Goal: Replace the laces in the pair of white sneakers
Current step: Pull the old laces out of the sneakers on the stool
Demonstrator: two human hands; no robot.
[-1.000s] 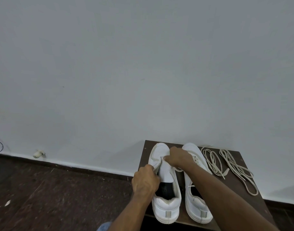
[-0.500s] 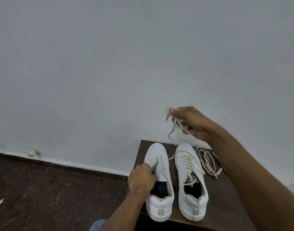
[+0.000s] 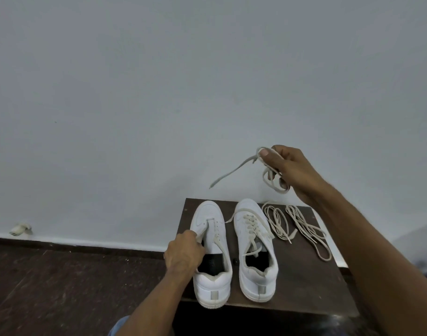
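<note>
Plain pale grey-white wall (image 3: 159, 93) fills most of the view, evenly lit. Dark brown baseboard (image 3: 74, 247) along its foot, dark speckled floor (image 3: 50, 292) below. Small dark brown wooden worktop (image 3: 304, 282) against the wall. Pale lump (image 3: 20, 229) at the baseboard, left.

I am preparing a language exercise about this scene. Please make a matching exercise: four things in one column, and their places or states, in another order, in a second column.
Things:
1. left sneaker
2. right sneaker
3. pulled-out lace
4. two spare laces

States:
A. still laced
B. lying loose on the table
C. held up in the right hand
D. eyelets empty, gripped by the left hand

Pairs: 1-D, 2-A, 3-C, 4-B
</note>
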